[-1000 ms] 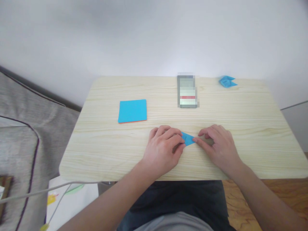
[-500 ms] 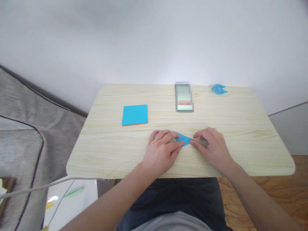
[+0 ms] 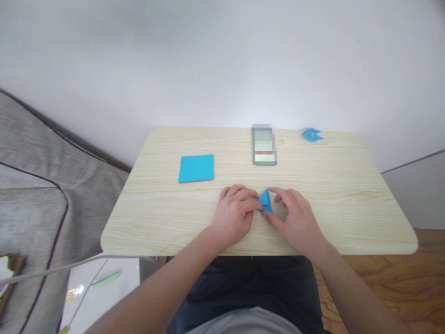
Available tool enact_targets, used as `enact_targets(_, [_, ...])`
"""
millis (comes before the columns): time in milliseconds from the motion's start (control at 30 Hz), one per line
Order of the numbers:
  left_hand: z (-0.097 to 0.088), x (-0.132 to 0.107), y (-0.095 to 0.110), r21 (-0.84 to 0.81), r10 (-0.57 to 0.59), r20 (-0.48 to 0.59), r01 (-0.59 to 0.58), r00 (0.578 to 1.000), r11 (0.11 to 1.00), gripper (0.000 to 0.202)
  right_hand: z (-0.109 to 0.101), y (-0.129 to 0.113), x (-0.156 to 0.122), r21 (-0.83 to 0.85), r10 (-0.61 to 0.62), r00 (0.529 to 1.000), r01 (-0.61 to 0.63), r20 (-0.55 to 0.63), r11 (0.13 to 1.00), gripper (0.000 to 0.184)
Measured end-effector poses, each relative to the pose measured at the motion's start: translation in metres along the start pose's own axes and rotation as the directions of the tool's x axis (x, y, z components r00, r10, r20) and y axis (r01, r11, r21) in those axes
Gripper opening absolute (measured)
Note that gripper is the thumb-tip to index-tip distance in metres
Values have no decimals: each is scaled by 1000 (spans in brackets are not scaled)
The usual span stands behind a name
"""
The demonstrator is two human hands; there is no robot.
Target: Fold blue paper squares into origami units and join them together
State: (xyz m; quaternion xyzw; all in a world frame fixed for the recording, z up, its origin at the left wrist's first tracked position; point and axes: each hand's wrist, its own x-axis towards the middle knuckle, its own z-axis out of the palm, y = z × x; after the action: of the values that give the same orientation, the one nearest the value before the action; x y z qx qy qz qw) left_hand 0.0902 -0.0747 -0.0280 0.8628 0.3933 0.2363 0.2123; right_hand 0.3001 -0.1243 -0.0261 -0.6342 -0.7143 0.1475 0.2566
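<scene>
A small piece of folded blue paper, roughly triangular, lies on the light wood-grain table near its front edge. My left hand grips its left corner, fingertips pressed on the paper. On the other side, my right hand holds the paper's right edge, with a finger at the upper tip and the thumb at the lower corner. The fingers partly cover the paper's corners.
A stack of square blue paper, with orange showing beneath, lies left of a phone whose screen is blurred. At the back right sits a finished-looking blue origami piece. A grey couch borders the table's left side.
The blue paper has turned, its pointed end no longer facing right, and it looks more compact. My right hand has shifted left, closer to my left hand. The camera view has moved slightly.
</scene>
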Motion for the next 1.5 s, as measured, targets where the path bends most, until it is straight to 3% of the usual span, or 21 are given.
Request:
enact_targets(100, [-2, 7, -4, -19, 42, 23, -41, 999, 999, 33, -7, 6, 14, 66, -69, 997, 67, 28, 996, 51])
enact_targets(200, [-2, 12, -9, -24, 67, 17, -66, 998, 998, 33, -13, 13, 28, 36, -167, 982, 164, 87, 986, 30])
enact_targets(367, [0, 15, -12, -18, 52, -11, -52, 999, 998, 30, -11, 14, 32, 78, -171, 975, 161, 141, 984, 11])
enact_targets(533, [-2, 16, -6, -8, -36, -62, 35, 997, 999, 22, -1, 13, 23, 75, -160, 985, 155, 65, 985, 9])
enact_targets(833, [-2, 19, 2, 24, -115, -64, 117, 991, 993, 29, 9, 13, 7, 108, -141, 986, 150, -85, 983, 10])
enact_targets(967, [-2, 21, 4, 12, -156, -62, 157, 986, 987, 39, 10, 9, 3, 200, -96, 987, 121, -131, 972, 13])
enact_targets(1133, [-4, 26, 11, -94, -213, -68, 206, 975, 974, 24, 11, -1, 2, 354, 24, 965, 72, -259, 932, 14])
enact_targets(1233, [-2, 26, 18, -399, -319, 29, 303, 947, 865, 24, 13, -8, 2, 442, 88, 926, 90, -367, 893, 14])
enact_targets(1333, [2, 24, 22, -756, -354, 191, 367, 915, 542, 32, 13, -16, 0, 523, 140, 914, 88, -381, 848, 13])
enact_targets(1400, [4, 23, 22, -857, -349, 187, 326, 918, 398, 32, 10, -21, -2, 533, 133, 929, 78, -346, 842, 12])
enact_targets(1500, [2, 23, 17, -885, -322, 101, 233, 941, 403, 18, 4, -22, -3, 547, 100, 962, 58, -255, 835, 13])
